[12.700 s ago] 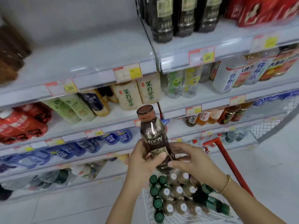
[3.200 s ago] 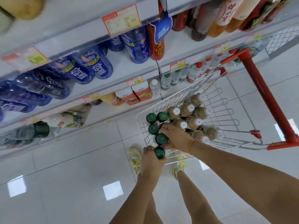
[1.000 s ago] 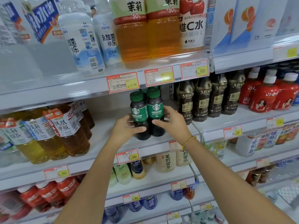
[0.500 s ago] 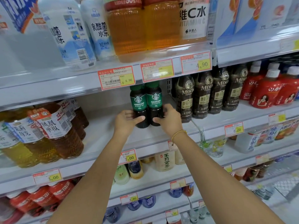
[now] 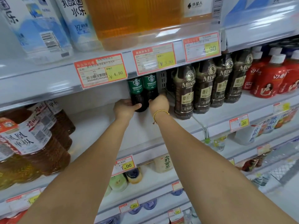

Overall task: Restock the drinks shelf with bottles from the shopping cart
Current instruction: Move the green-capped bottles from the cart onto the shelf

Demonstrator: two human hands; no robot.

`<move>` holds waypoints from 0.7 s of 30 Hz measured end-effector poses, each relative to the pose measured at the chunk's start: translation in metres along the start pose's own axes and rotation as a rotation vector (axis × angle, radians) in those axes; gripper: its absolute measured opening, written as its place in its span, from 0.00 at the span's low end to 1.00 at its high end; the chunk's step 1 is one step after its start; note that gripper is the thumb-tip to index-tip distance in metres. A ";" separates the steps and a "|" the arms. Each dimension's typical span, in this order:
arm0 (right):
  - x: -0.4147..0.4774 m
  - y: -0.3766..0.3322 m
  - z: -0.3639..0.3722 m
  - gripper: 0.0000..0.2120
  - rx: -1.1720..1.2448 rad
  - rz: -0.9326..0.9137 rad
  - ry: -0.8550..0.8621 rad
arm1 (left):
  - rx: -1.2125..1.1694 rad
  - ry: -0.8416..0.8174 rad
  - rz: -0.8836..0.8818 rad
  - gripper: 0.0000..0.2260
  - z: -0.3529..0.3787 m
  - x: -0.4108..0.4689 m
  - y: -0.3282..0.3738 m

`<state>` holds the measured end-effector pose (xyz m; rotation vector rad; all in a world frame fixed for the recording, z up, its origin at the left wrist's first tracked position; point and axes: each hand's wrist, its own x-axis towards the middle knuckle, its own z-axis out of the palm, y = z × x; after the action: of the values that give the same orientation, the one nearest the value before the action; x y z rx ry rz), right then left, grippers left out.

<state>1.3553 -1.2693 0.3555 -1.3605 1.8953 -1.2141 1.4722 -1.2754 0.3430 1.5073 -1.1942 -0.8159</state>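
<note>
Two dark coffee bottles with green Americano labels stand side by side deep on the white drinks shelf (image 5: 100, 126). My left hand (image 5: 125, 108) grips the base of the left green-label bottle (image 5: 135, 92). My right hand (image 5: 159, 103), with a gold bracelet at the wrist, holds the base of the right green-label bottle (image 5: 151, 88). Their caps are hidden behind the price strip of the shelf above. The shopping cart is out of view.
A row of brown MDO coffee bottles (image 5: 184, 92) stands just right of a grey divider (image 5: 162, 81). Red bottles (image 5: 268, 78) are further right. Large tea bottles (image 5: 40, 139) fill the shelf's left end. Price tags (image 5: 100, 70) line the shelf edge above.
Both hands have pushed the two green-label bottles further back on the shelf, and the camera has moved closer. Earlier the hands took these bottles from the cart.
</note>
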 end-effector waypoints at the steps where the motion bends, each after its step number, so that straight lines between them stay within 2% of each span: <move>1: 0.003 -0.001 0.004 0.18 0.007 0.009 0.014 | 0.013 -0.001 0.000 0.15 0.001 0.005 -0.001; 7: 0.014 -0.002 0.016 0.19 0.065 0.023 0.051 | -0.011 0.069 0.037 0.15 0.006 0.005 0.008; 21: 0.024 0.004 0.020 0.17 0.114 -0.008 0.050 | -0.017 0.060 0.013 0.20 0.009 0.018 0.001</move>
<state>1.3604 -1.2990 0.3443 -1.2898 1.8261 -1.3506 1.4683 -1.2950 0.3429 1.4985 -1.1496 -0.7652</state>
